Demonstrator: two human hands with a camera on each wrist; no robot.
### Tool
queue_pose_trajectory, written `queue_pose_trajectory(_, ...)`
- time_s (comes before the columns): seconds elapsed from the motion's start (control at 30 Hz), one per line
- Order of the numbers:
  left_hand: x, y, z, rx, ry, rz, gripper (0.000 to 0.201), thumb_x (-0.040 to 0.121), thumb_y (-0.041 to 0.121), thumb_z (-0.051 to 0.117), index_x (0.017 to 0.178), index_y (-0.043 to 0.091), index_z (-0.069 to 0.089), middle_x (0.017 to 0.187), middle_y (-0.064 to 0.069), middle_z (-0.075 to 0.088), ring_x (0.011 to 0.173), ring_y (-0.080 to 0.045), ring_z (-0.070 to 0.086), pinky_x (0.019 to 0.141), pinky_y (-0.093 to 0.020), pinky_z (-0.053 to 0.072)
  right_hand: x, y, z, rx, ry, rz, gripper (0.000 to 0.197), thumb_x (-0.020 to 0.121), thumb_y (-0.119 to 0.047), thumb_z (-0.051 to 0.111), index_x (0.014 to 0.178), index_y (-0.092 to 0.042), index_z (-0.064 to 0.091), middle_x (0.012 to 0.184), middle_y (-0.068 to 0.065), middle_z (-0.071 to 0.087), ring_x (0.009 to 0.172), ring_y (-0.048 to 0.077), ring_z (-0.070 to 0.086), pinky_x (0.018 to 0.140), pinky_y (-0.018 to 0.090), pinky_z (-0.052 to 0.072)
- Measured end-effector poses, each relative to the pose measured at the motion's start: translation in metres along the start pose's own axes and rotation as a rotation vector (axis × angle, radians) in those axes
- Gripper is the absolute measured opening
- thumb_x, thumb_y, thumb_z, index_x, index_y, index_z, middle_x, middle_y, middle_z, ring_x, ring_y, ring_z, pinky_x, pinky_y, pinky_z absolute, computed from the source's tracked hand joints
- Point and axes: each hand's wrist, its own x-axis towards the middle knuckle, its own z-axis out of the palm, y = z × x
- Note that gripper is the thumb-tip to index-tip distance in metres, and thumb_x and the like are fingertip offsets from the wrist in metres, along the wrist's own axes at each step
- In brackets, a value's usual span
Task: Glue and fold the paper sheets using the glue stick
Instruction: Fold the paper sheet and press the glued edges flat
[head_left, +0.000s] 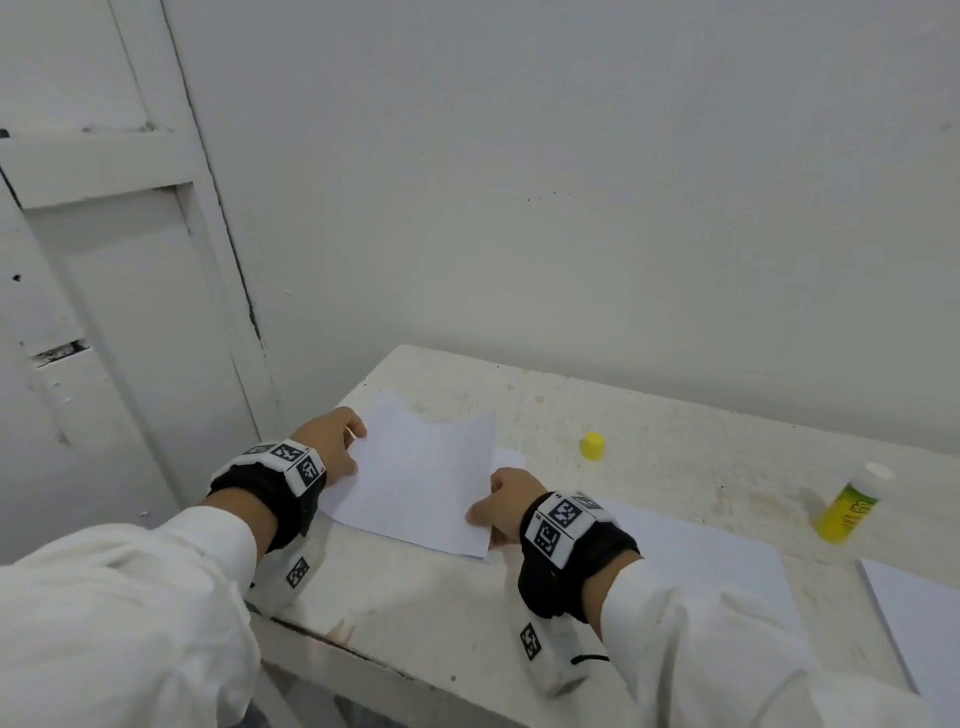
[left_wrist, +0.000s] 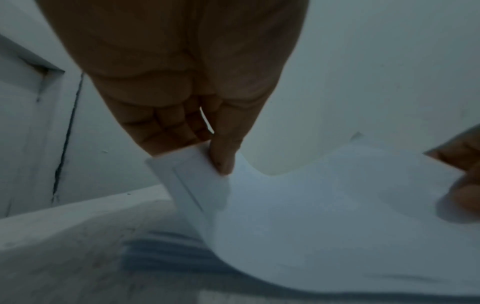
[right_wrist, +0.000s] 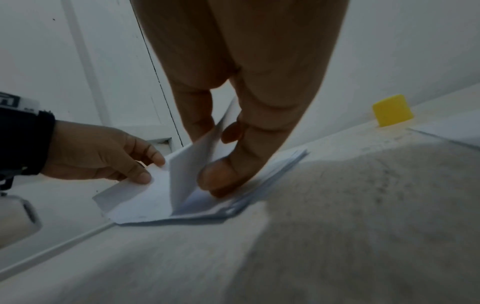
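Observation:
A white paper sheet (head_left: 415, 478) is being folded over at the left end of the table (head_left: 675, 431). My left hand (head_left: 332, 441) pinches its left corner between thumb and fingers; the left wrist view shows the pinched paper corner (left_wrist: 197, 164) lifted. My right hand (head_left: 498, 504) pinches the sheet's right edge, with the thumb (right_wrist: 221, 176) pressing on the paper sheet (right_wrist: 145, 201) lying on the table. The glue stick (head_left: 852, 504) stands uncapped at the right, its yellow cap (head_left: 592, 446) apart on the table, also seen as the yellow cap (right_wrist: 392, 110) in the right wrist view.
More white sheets (head_left: 711, 551) lie under my right forearm, and another sheet (head_left: 919, 618) lies at the right edge. A white wall (head_left: 571, 182) runs behind the table and a white door (head_left: 104, 312) stands to the left. The table's front edge (head_left: 353, 649) is near my body.

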Motion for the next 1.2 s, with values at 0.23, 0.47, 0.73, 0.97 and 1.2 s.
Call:
queue_pose_trajectory(0.23, 0.001, -0.004, 0.009, -0.027, -0.058, -0.043, 0.118, 0.071, 0.008, 0.079, 0.153, 0.021, -0.005, 0.155, -0.009, 0.023, 0.138, -0.028, 0.033, 0.109, -0.037, 0.033, 0.004, -0.005, 0.006, -0.106, 0.013, -0.056, 0.024, 0.084, -0.001, 0.051, 0.07, -0.018, 0.043, 0.096, 0.007, 0.052, 0.093, 0.025, 0.055, 0.094, 0.042, 0.05)
queue_pose_trajectory(0.47, 0.018, -0.005, -0.002, -0.399, 0.05, -0.147, 0.088, 0.075, 0.012, 0.08, 0.147, 0.009, 0.029, 0.112, -0.011, 0.058, 0.111, -0.029, 0.055, 0.094, -0.033, 0.04, 0.015, 0.003, -0.001, 0.024, -0.041, -0.006, 0.026, 0.081, -0.015, 0.047, 0.104, -0.006, 0.052, 0.121, 0.019, 0.056, 0.113, 0.038, 0.055, 0.097, 0.052, 0.047)
queue_pose_trajectory(0.73, 0.02, -0.015, -0.001, -0.236, -0.055, -0.125, 0.044, 0.091, 0.036, 0.061, 0.064, 0.015, 0.033, 0.066, -0.003, 0.043, 0.06, -0.019, 0.039, 0.061, -0.028, 0.033, 0.024, 0.01, -0.005, 0.409, -0.046, 0.131, 0.031, 0.087, 0.0, 0.046, 0.117, -0.006, 0.05, 0.117, 0.017, 0.055, 0.102, 0.034, 0.058, 0.086, 0.044, 0.054)
queue_pose_trajectory(0.97, 0.007, -0.005, -0.007, -0.468, -0.131, -0.129, 0.05, 0.082, 0.006, 0.071, 0.12, 0.022, 0.043, 0.09, -0.005, 0.054, 0.078, -0.02, 0.056, 0.063, -0.026, 0.052, 0.013, 0.008, -0.014, 0.408, 0.072, 0.149, 0.031, 0.092, -0.007, 0.049, 0.123, -0.006, 0.047, 0.119, 0.019, 0.056, 0.093, 0.034, 0.065, 0.059, 0.039, 0.06)
queue_pose_trajectory(1.2, -0.024, 0.077, 0.004, -0.375, -0.274, 0.124, 0.017, 0.085, 0.004, 0.068, 0.086, 0.021, 0.065, 0.081, 0.002, 0.057, 0.065, -0.012, 0.058, 0.072, -0.023, 0.055, -0.043, 0.049, -0.091, 0.448, 0.222, 0.131, 0.019, 0.089, 0.009, 0.055, 0.105, 0.0, 0.056, 0.099, 0.018, 0.063, 0.069, 0.028, 0.064, 0.044, 0.026, 0.055)
